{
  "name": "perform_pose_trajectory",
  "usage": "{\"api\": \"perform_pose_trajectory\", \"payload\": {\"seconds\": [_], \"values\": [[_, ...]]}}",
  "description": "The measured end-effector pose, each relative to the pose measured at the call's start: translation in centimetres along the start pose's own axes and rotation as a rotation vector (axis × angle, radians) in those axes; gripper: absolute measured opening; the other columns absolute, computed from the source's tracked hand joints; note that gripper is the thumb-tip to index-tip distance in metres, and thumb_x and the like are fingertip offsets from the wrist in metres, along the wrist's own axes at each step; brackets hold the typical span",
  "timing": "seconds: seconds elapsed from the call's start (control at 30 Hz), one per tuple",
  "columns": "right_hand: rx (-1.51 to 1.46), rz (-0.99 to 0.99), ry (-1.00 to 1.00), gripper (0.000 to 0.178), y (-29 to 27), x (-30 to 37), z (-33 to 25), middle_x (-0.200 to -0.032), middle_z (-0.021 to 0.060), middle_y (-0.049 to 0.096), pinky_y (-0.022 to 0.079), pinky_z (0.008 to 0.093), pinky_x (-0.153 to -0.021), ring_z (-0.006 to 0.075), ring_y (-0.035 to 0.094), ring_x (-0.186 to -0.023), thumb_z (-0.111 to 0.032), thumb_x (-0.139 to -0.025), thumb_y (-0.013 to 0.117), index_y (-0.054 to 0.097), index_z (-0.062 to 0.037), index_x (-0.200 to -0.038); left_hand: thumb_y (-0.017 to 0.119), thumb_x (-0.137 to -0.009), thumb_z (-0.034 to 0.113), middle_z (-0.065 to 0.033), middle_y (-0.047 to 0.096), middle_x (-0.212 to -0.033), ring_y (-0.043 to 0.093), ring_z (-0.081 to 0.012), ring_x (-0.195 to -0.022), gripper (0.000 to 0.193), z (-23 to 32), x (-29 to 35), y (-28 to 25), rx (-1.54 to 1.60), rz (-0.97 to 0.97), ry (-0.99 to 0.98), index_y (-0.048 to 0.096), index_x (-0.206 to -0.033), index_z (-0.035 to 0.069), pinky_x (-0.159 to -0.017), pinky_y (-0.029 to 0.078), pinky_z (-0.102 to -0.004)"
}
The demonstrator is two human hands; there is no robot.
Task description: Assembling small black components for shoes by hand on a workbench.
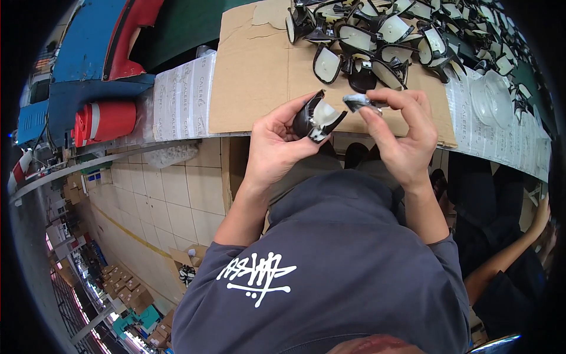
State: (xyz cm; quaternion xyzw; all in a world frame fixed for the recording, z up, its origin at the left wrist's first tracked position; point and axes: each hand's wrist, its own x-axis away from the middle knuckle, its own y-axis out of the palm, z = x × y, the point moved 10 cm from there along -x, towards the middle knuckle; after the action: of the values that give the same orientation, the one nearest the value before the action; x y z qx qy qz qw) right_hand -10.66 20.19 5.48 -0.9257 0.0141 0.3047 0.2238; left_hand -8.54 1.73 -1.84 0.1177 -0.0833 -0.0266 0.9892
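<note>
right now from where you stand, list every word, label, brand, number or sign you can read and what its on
I won't copy out wording, but here's where it stands:
Dark shirt: large white scrawled lettering, underlined.
White wrapping on the work surface: small grey print, repeated.
Cardboard boxes, lower left: any labels are too small to read.
Black curved piece in the left hand: no readable marking.

And here's the floor (197, 194), pale square tiles, a yellow line (138, 236) slicing across; brown cartons (127, 289) stacked beyond, a white-covered workbench (183, 94) curving along this side!
</note>
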Motion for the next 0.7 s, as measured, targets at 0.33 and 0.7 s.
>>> {"api": "perform_pose_trajectory", "payload": {"seconds": [0.33, 0.7], "values": [[-0.062, 0.087, 0.193, 0.021, -2.8, 0.0, 4.7, -0.08, -0.0003, 0.06, 0.039, 0.0238, -0.068, 0.0117, 0.046, -0.075, -0.007, -0.076, 0.076, 0.071, -0.0046, -0.096, 0.075, -0.058, 0.005, -0.0124, 0.068, -0.107, 0.065, -0.0183, -0.093, 0.07, 5.3, 5.7, -10.1, -1.037, -0.13, -0.119, 0.061, -0.126, 0.006, -0.085, 0.049, -0.0302], [-0.146, 0.092, 0.209, 0.022, -2.2, 0.2, 3.9, -0.081, -0.0004, 0.059, 0.038, 0.0233, -0.068, 0.0108, 0.044, -0.074, -0.005, -0.077, 0.075, 0.07, -0.0038, -0.098, 0.08, -0.072, 0.017, -0.0184, 0.067, -0.107, 0.063, -0.0301, -0.102, 0.054, 4.7, -3.5, -0.5, -0.963, 0.074, 0.644, 0.063, -0.121, 0.004, -0.089, 0.049, -0.0359]]}}
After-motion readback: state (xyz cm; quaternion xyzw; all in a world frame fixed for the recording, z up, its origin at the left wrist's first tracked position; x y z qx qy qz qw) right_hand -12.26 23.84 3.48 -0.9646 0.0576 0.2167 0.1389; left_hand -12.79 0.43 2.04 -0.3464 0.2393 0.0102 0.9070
